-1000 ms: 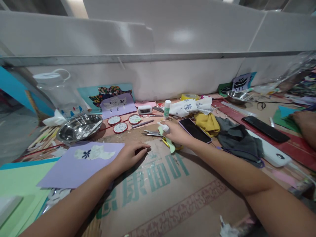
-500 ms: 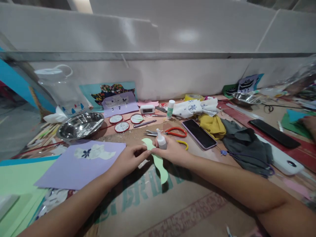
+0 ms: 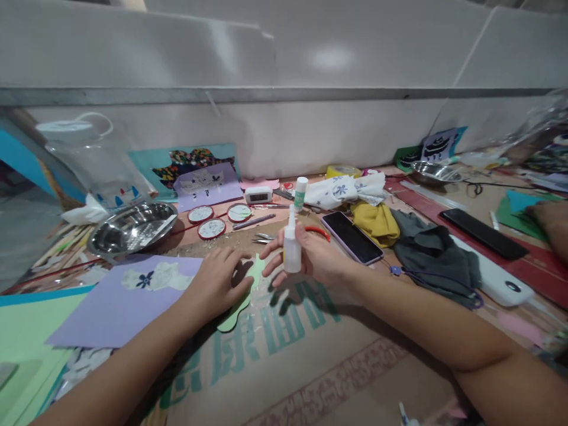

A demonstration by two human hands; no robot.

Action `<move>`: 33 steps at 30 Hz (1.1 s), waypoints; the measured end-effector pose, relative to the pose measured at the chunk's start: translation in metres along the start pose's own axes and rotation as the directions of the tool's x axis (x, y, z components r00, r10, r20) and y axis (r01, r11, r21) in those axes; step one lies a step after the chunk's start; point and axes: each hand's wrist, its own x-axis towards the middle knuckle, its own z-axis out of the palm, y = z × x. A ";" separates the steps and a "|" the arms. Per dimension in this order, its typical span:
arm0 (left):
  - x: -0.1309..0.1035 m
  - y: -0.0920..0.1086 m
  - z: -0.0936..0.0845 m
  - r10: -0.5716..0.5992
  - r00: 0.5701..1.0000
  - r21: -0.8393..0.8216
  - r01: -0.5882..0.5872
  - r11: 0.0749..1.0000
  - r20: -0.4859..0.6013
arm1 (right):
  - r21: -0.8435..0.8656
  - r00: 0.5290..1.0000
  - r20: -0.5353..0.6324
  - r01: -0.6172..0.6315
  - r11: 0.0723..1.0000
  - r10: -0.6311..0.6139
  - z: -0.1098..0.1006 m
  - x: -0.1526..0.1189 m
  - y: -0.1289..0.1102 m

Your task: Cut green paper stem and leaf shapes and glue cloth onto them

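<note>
- While its long nozzle points up, the translucent bottle sits in the right hand, above the cardboard; this hand grasps it loosely, fingers extended behind it.
- Left of the bottle, the wavy pale green strip lies on the cardboard, partly covered by the left hand. That hand is palm down, its thumb over the strip and apart from the fingers, clenched on nothing.
- Just beyond the bottle are the scissors, partly hidden by the right hand.
- Farther beyond the bottle, the glue stick stands upright.
- Right of the bottle lies the phone, with the yellow cloth just beside it.
- Well left of the bottle are the purple sheet and, behind that, the metal bowl.
- Far right of the bottle, another person's hand is near green paper.
</note>
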 end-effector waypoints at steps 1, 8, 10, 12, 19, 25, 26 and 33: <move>0.001 0.000 0.001 0.008 1.000 0.010 -0.008 1.000 -0.007 | -0.001 0.999 0.029 0.028 1.000 -0.028 0.002 -0.001 -0.002; 0.007 -0.003 0.005 0.026 0.999 -0.012 -0.026 1.000 -0.031 | -0.073 0.970 0.103 0.228 0.971 -0.220 0.015 -0.018 -0.035; 0.006 -0.002 0.005 0.033 0.998 -0.018 -0.034 0.999 -0.045 | -0.078 0.959 0.114 0.269 0.960 -0.260 0.019 -0.025 -0.044; 0.006 -0.001 0.005 0.040 0.997 -0.028 -0.042 0.999 -0.062 | -0.083 0.952 0.110 0.296 0.952 -0.287 0.021 -0.030 -0.049; 0.009 0.000 -0.009 -0.007 0.969 -0.102 -0.019 0.995 -0.246 | -0.449 0.967 0.129 0.256 0.856 -0.221 0.009 -0.009 -0.008; 0.007 0.003 -0.054 0.086 0.951 -0.088 -0.117 0.989 -0.297 | -0.779 0.972 -0.049 0.107 0.618 -0.230 0.000 0.002 0.031; 0.007 0.005 -0.057 0.198 0.948 0.026 -0.197 0.980 -0.248 | -0.807 0.966 -0.044 0.117 0.579 -0.256 0.000 0.002 0.032; 0.009 0.013 -0.049 0.291 0.953 0.315 -0.251 0.915 -0.086 | -0.908 0.960 0.062 0.168 0.383 -0.274 -0.005 0.000 0.031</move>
